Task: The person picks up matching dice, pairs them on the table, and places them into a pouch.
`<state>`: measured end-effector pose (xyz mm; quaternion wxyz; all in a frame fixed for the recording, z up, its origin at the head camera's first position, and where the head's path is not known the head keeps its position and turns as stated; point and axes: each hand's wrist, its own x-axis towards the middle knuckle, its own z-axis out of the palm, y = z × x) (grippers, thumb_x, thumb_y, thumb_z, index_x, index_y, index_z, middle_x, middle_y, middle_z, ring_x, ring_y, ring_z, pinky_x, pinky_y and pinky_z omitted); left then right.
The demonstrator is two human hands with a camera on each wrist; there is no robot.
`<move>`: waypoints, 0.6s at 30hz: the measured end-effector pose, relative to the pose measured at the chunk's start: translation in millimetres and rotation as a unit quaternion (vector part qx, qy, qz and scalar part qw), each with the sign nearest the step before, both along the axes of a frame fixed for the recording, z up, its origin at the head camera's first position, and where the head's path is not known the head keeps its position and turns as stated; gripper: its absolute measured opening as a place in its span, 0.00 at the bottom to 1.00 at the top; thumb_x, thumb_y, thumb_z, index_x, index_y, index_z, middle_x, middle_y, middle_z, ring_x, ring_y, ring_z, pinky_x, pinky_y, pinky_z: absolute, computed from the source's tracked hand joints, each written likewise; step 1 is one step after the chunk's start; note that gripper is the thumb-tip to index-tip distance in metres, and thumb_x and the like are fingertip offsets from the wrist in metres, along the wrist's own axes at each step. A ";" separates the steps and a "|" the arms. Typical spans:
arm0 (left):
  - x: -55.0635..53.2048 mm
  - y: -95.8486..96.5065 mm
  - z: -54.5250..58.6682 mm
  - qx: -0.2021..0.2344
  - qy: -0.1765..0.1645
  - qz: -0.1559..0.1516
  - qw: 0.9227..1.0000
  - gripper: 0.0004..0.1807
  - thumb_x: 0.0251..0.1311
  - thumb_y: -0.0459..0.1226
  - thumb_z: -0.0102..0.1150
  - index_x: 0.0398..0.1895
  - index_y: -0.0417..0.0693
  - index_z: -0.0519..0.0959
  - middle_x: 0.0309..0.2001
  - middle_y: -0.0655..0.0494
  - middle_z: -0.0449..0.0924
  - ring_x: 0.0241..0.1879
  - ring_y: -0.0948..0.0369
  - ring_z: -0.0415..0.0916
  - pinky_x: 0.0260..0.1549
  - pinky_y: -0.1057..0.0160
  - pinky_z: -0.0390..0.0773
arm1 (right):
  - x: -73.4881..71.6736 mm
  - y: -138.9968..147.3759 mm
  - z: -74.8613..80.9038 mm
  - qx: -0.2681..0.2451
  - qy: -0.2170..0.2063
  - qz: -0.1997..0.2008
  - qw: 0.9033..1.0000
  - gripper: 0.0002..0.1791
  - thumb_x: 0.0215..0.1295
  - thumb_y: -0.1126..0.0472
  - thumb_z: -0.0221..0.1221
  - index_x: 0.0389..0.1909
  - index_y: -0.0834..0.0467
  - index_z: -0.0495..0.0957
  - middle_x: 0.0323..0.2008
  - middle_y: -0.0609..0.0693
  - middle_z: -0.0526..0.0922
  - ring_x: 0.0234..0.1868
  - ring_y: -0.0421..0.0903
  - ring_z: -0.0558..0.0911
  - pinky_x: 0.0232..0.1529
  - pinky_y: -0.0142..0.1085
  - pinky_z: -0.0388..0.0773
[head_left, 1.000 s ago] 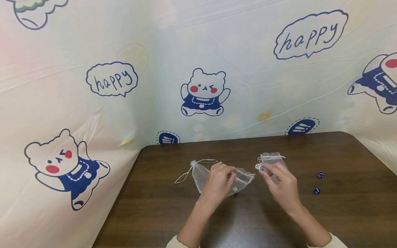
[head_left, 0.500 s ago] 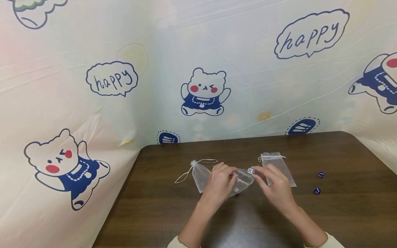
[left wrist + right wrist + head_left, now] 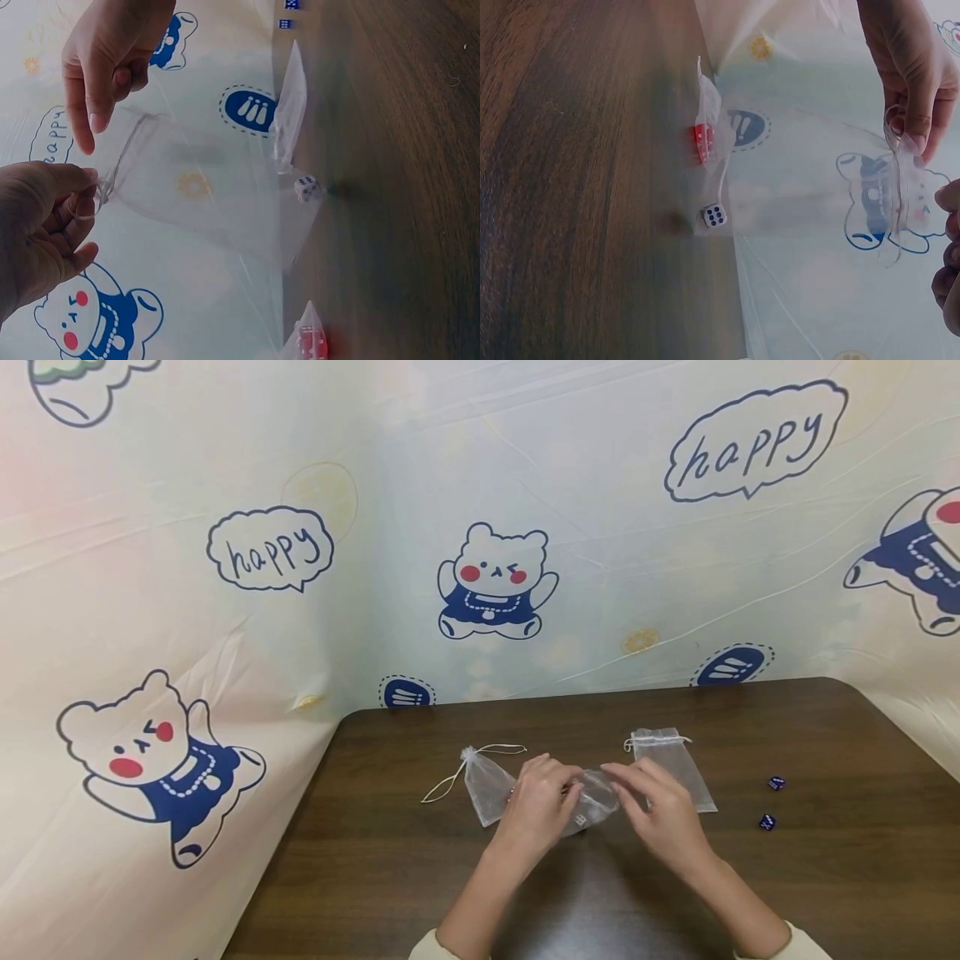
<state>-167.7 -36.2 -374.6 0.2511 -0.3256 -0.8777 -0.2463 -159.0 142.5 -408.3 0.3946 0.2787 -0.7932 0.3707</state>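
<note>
My left hand (image 3: 536, 802) pinches the mouth of a sheer white drawstring bag (image 3: 217, 187), which hangs down toward the table. A white die (image 3: 714, 215) with dark dots sits in its bottom corner. Inside the bag, partway down, shows a faint grey blurred streak. My right hand (image 3: 660, 802) is right at the bag's mouth, index finger and thumb apart, with nothing visible between them. In the left wrist view its fingers (image 3: 97, 90) point down over the opening.
On the brown table (image 3: 360, 877), a tied sheer bag (image 3: 483, 785) holding red dice (image 3: 703, 142) lies at left. A flat sheer bag (image 3: 678, 772) lies behind my right hand. Two blue dice, one farther back (image 3: 776, 783) and one nearer (image 3: 767, 822), lie at right.
My right hand moved left to the bag's mouth with a white die, which has left its fingertips. The left hand keeps its grip and has shifted slightly right.
</note>
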 end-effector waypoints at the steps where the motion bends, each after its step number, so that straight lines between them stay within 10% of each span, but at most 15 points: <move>1: -0.1 -0.2 0.1 -0.002 -0.001 0.002 1.000 0.04 0.51 0.31 0.65 0.31 0.42 0.83 0.27 0.57 0.80 0.30 0.64 0.76 0.55 0.62 0.67 | 0.1 0.3 0.2 -0.001 -0.004 -0.001 1.000 0.20 0.42 0.78 0.65 0.40 0.60 0.82 0.27 0.44 0.77 0.24 0.39 0.69 0.24 0.26 0.64; 18: -0.3 -3.7 5.3 0.006 0.012 0.005 1.000 0.05 0.50 0.31 0.66 0.31 0.42 0.83 0.26 0.58 0.79 0.29 0.64 0.76 0.55 0.61 0.67 | -0.8 12.8 -4.4 -0.023 -0.038 -0.032 0.999 0.14 0.48 0.75 0.62 0.38 0.63 0.82 0.26 0.44 0.75 0.27 0.38 0.71 0.26 0.26 0.65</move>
